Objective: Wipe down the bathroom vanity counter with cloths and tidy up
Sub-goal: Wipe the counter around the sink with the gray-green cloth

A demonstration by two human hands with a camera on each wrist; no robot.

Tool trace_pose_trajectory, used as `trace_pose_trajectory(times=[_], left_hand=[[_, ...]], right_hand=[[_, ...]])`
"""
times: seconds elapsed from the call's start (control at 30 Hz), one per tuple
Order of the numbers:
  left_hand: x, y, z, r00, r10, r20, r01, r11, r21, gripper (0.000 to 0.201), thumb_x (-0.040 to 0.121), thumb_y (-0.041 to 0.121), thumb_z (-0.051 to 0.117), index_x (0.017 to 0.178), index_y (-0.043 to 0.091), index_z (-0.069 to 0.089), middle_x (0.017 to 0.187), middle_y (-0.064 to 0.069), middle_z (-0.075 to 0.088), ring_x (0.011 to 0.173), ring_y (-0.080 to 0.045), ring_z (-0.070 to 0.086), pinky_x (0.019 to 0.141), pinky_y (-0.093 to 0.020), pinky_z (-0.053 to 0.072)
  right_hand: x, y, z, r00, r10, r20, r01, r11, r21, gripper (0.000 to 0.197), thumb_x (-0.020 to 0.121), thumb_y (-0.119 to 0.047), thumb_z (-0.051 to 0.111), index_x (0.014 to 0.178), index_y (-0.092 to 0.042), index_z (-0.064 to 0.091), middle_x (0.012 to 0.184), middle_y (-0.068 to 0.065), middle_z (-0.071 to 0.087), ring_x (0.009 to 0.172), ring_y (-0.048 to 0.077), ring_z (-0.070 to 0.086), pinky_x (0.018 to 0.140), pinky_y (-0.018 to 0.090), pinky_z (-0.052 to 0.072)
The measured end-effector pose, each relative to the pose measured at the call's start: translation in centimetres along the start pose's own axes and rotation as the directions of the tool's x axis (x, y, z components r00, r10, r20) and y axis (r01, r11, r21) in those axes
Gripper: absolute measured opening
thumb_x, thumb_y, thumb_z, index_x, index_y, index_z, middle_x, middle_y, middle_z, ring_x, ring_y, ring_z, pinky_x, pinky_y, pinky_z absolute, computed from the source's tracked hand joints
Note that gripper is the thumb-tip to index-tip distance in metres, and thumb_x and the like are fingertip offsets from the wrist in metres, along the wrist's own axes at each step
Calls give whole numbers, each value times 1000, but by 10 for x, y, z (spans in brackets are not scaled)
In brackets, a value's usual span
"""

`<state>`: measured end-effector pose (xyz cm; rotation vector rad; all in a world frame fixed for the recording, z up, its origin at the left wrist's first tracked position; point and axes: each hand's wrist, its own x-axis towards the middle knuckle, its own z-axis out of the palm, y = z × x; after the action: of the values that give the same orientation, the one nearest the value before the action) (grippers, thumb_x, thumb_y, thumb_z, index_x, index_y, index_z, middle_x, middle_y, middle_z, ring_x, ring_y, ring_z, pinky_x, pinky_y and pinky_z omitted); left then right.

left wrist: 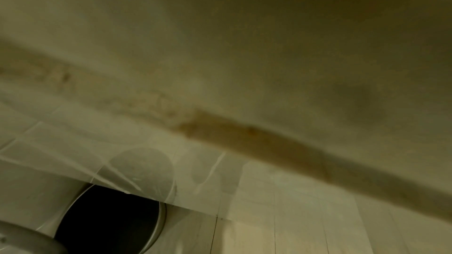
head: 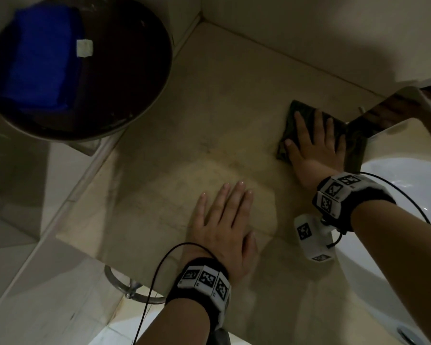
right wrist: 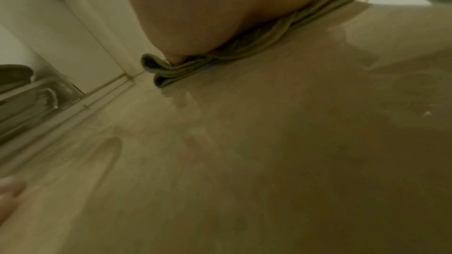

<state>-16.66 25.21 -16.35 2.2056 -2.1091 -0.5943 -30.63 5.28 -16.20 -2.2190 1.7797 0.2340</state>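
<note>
A: Since the beige stone table (head: 209, 125) fills most of the head view, start there. What lies on it?

B: Both hands. To its right, at the right edge of the frame, a white basin (head: 393, 185) curves in.

A: And the dark round thing in the upper left of the frame?

B: A round bin (head: 125, 78), standing off the table's left edge. A folded blue cloth (head: 39, 62) with a small white tag lies in it, well apart from the hands.

A: Where is the cloth in use?

B: A dark green cloth (head: 291, 130), folded, lies flat on the table right of centre, near the back wall. The right wrist view shows its stacked layers (right wrist: 171, 72) squashed under the palm.

A: So the right hand (head: 314, 145) has hold of it?

B: No grip as such: straight, spread fingers press down on the cloth.

A: And the left hand (head: 224, 220)?

B: Flat on the bare table, lower centre of the frame, fingers straight and together, holding nothing, apart from the cloth.
</note>
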Motion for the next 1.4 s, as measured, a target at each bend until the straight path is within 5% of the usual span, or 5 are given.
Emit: trace_pose_trajectory(times=[0.33, 0.57, 1.0, 1.17, 1.4], left_hand=[[-1, 1, -1, 1000, -3, -8, 3, 1000, 31, 74, 90, 47, 35, 154, 19, 12, 162, 2, 2, 149, -18, 4, 116, -53, 14], [0, 2, -2, 1000, -1, 6, 1, 999, 38, 73, 89, 46, 32, 154, 18, 17, 162, 0, 6, 148, -19, 8, 115, -54, 17], [1, 0, -2, 1000, 12, -11, -11, 1000, 3, 73, 87, 46, 38, 152, 16, 23, 161, -1, 12, 148, -21, 13, 114, -55, 18], [1, -1, -4, 1000, 13, 2, -13, 1000, -11, 74, 88, 46, 39, 153, 16, 20, 161, -2, 10, 148, -21, 11, 114, -56, 18], [0, -2, -2, 1000, 20, 11, -20, 999, -32, 76, 87, 45, 42, 153, 16, 20, 161, -2, 9, 148, -22, 10, 114, -57, 14]], right_hand=[[-72, 7, 14, 992, -108, 63, 110, 993, -36, 65, 88, -64, 4, 147, -44, -16, 157, -7, -24, 145, 19, -20, 118, 47, -10], [-145, 6, 38, 987, -149, 66, 153, 986, -62, 64, 94, -59, 10, 152, -37, -2, 161, 2, -9, 147, 24, -8, 115, 50, -2], [-131, 0, 36, 984, -153, 87, 160, 984, -82, 64, 93, -61, 6, 151, -39, -7, 160, 0, -15, 146, 21, -16, 116, 48, -7], [-96, -12, 25, 986, -140, 96, 147, 987, -70, 64, 85, -63, -6, 144, -46, -24, 153, -7, -34, 141, 17, -31, 116, 45, -17], [-34, -21, 11, 992, -107, 68, 112, 991, -76, 64, 88, -63, 3, 145, -45, -20, 155, -8, -29, 144, 18, -24, 117, 47, -12]])
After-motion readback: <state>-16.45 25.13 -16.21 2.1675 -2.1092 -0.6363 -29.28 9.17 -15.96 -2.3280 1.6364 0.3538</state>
